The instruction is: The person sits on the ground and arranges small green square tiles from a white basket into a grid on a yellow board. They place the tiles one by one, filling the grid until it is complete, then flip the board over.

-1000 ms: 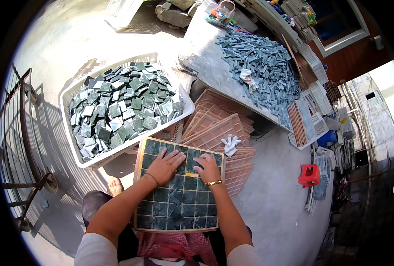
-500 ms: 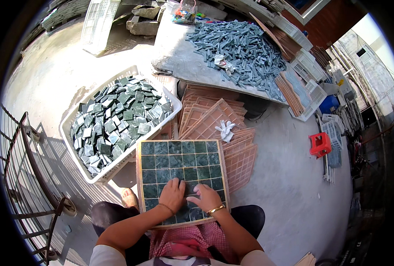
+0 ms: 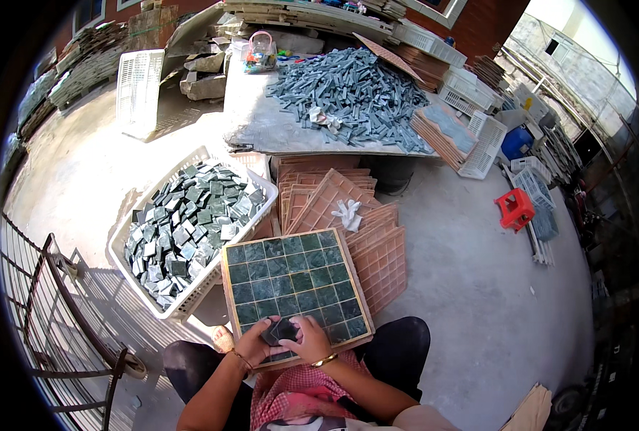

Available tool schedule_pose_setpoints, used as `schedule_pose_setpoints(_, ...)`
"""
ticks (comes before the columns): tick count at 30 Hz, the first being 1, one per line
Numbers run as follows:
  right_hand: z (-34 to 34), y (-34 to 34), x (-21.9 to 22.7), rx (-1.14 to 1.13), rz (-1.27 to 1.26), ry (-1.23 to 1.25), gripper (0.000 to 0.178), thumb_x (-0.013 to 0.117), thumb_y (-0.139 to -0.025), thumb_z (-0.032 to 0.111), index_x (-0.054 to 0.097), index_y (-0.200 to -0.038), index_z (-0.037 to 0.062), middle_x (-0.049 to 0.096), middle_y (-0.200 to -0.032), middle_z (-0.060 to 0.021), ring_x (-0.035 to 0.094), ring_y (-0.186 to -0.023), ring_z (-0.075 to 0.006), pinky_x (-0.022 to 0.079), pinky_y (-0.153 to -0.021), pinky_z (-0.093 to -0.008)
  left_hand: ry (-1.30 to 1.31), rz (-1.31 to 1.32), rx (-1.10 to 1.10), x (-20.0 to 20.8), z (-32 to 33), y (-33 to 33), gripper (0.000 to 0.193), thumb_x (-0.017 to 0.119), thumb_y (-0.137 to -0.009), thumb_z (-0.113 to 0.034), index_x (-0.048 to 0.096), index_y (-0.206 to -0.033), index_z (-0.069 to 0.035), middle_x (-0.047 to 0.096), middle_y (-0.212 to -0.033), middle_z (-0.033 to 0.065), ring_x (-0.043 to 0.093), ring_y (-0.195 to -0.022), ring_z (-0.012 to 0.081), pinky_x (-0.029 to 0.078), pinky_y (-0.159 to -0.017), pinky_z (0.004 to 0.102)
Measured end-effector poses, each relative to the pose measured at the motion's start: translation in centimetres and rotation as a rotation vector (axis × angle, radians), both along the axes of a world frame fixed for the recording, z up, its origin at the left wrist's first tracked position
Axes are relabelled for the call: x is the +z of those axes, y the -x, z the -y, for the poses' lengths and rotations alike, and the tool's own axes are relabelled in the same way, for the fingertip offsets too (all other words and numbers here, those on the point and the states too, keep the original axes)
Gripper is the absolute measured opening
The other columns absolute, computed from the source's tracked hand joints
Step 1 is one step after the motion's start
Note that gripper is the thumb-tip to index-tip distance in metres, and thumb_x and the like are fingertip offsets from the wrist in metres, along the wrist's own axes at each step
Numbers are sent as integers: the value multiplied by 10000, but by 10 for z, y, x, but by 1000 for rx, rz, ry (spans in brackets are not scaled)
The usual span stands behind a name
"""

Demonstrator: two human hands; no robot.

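Across my lap lies a square tray (image 3: 369, 316) with a pale rim, its grid filled with dark green stone tiles (image 3: 280, 266) in rows. Over the tray's near part, my left hand (image 3: 253, 345) and my right hand (image 3: 309, 340) grip dark stone tiles (image 3: 281, 331) between their fingers, one hand at each side. How many tiles they hold is hard to make out. The hands cover part of the nearest row, so its cells are partly hidden. To the left of the tray stands a white plastic basket (image 3: 122, 253) heaped with loose green square tiles (image 3: 190, 215).
Beyond the tray, brown grid trays (image 3: 380, 266) are stacked, a white glove (image 3: 347, 214) on top. A table (image 3: 244, 133) behind carries a heap of narrow grey-blue stone strips (image 3: 355, 93). A red stool (image 3: 514, 209) stands right; a metal rack (image 3: 82, 309) is at left.
My hands have come off the laid tiles toward the tray's near edge and now hold dark tiles together. The tray has turned slightly, and the whole view has shifted.
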State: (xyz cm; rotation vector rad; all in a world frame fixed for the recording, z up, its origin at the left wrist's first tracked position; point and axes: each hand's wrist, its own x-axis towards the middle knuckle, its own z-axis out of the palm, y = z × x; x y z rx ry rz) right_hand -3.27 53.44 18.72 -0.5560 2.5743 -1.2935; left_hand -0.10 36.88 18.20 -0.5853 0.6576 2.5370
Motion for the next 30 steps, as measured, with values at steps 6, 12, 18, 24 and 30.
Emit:
schedule_pose_setpoints(6,3,-7,15,141,0,189,482,679,-726,122,476,-1154,33,545,-1027,-134,604,-727,-174,512,-621,-272,-34,117,249,-24,49,2,206,446,-839,-35,478,-1036,17,547,-1001,192,568,-872,286,502,-791,398)
schedule_pose_setpoints(12,-63,8,6,-64,-86,22,279,658,-734,107,571,-984,17,616,-866,-142,626,-737,-236,497,-626,-317,764,35,740,-22,167,64,659,560,-815,-261,220,-1352,-88,355,-1313,171,349,-1204,318,337,-898,558)
schedule_pose_setpoints(18,-129,30,11,-283,27,-24,209,635,-751,121,619,-936,25,647,-833,-126,638,-733,-193,493,-659,-287,1487,-247,411,-28,171,52,562,553,-822,-199,342,-1293,25,384,-1311,188,355,-1233,237,291,-993,290)
schedule_pose_setpoints(24,-126,119,-14,-529,244,366,159,590,-809,134,604,-879,-8,616,-733,-51,557,-596,-97,459,-532,-222,2048,-616,-194,-28,27,68,681,574,-787,-279,256,-1344,-52,269,-1398,120,233,-1303,259,183,-1041,476)
schedule_pose_setpoints(30,-121,215,-49,-598,328,492,137,574,-825,129,596,-890,11,611,-742,-49,550,-586,-91,449,-492,-208,2208,-674,-285,-31,8,146,714,547,-795,-369,234,-1357,-58,217,-1427,78,193,-1320,226,145,-1056,465)
